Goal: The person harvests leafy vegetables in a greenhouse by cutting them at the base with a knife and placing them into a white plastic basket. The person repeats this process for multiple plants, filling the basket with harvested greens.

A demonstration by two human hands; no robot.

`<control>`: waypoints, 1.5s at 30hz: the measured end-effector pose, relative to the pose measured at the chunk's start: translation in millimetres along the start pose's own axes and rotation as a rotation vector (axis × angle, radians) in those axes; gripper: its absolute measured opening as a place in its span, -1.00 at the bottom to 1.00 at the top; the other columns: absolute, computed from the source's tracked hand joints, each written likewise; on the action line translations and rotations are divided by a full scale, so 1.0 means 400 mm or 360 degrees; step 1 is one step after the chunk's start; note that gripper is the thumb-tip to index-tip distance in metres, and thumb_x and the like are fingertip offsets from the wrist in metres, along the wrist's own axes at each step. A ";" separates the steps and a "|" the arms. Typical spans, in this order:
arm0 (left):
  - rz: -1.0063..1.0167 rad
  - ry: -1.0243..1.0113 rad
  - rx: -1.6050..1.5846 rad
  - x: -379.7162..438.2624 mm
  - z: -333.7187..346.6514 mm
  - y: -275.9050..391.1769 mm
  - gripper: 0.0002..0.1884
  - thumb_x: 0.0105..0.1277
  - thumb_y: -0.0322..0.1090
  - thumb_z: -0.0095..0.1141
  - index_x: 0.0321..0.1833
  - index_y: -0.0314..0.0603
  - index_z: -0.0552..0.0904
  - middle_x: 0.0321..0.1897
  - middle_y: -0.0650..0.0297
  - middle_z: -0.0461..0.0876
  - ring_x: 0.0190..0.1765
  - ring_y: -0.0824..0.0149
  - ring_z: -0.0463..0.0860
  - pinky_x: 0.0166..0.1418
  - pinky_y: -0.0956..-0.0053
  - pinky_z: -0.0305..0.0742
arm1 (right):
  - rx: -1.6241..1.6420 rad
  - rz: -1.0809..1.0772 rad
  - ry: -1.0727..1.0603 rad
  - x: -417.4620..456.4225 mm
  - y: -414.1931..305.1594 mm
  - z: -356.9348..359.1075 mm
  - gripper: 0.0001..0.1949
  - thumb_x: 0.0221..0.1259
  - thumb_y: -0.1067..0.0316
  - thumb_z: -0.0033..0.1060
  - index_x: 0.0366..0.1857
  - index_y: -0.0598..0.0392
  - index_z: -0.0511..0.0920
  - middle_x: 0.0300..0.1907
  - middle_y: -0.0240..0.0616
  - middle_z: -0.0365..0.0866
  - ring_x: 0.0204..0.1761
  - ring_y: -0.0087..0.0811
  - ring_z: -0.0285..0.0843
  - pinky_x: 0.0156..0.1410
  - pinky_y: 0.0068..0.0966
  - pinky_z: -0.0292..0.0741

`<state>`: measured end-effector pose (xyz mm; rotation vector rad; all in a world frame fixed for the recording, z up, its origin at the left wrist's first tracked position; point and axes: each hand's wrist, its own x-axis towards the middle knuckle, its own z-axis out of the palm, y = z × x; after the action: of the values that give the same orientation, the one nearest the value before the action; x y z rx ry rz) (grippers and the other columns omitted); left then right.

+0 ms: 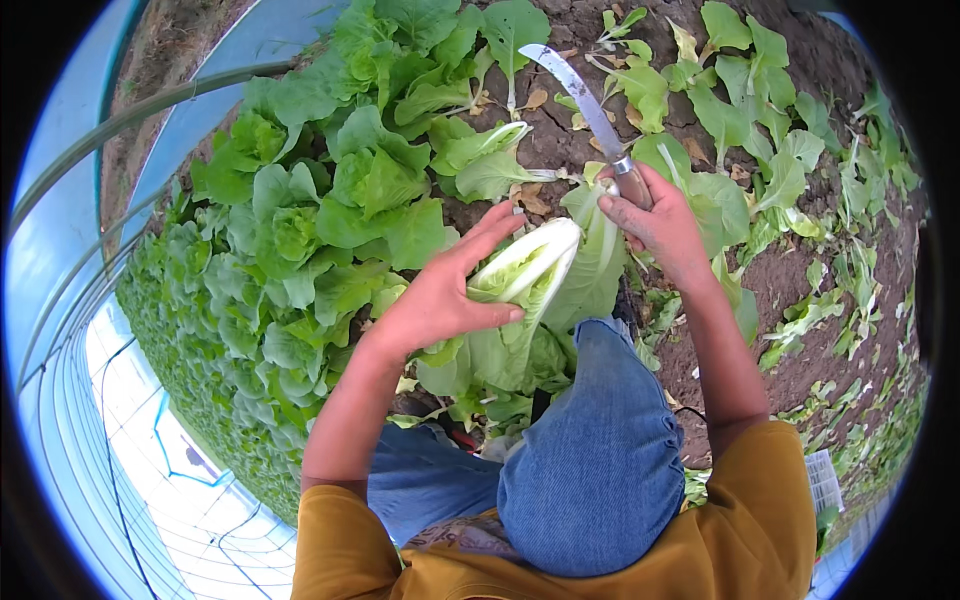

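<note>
My left hand (pixel 465 281) holds a pale head of romaine-type lettuce (pixel 531 262), with the fingers above it and the thumb below; its white ribs point up and right. My right hand (pixel 652 214) grips the wooden handle of a curved harvesting knife (pixel 589 105), whose soil-specked blade points up and left. Between the same hand's thumb and fingers is the base of a loose green lettuce leaf (pixel 596 259), which hangs down beside the head. My denim-clad knee is just below.
Rows of growing lettuce (pixel 292 225) fill the left. Cut leaves (pixel 720 112) lie scattered over bare soil (pixel 787 277) at the right. Curved greenhouse hoops (pixel 135 112) and plastic sheeting bound the far left. A white crate (pixel 823 480) is at the lower right.
</note>
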<state>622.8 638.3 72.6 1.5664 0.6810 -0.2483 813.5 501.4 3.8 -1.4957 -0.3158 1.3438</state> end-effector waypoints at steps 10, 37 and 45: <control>-0.0421 -0.0346 0.0189 0.105 -0.053 0.065 -0.36 -0.17 -0.49 0.32 0.10 -0.31 0.46 -0.13 0.25 0.58 -0.10 0.44 0.52 0.07 0.55 0.38 | -0.1365 -0.0311 0.0015 0.255 0.233 0.065 -0.73 0.25 0.18 -0.05 -0.25 0.22 0.37 -0.39 0.11 0.55 -0.26 0.11 0.50 -0.15 -0.09 0.41; -0.0492 -0.0060 0.2166 0.363 -0.262 -0.197 -0.75 -0.07 -0.55 0.07 -0.25 -0.33 0.57 -0.05 0.01 0.51 -0.10 0.06 0.61 -0.06 0.26 0.52 | 0.0110 0.0538 -0.0126 0.362 0.185 0.245 -0.74 0.30 0.14 -0.25 -0.20 0.15 0.24 -0.57 -0.30 0.34 -0.70 -0.49 0.31 -0.67 -0.48 0.30; -0.0624 -0.0124 0.2077 0.350 -0.264 -0.168 -0.69 -0.08 -0.54 0.11 -0.19 -0.35 0.51 -0.16 0.01 0.57 -0.11 0.04 0.60 -0.08 0.25 0.52 | -0.0161 0.0670 -0.0345 0.374 0.171 0.200 -0.76 0.26 0.15 -0.26 -0.25 0.12 0.24 -0.61 -0.35 0.29 -0.73 -0.51 0.23 -0.70 -0.49 0.21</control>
<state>671.9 776.1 -45.1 2.5993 0.8026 -1.2209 766.9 626.7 -121.0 -1.5576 -0.2136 1.8555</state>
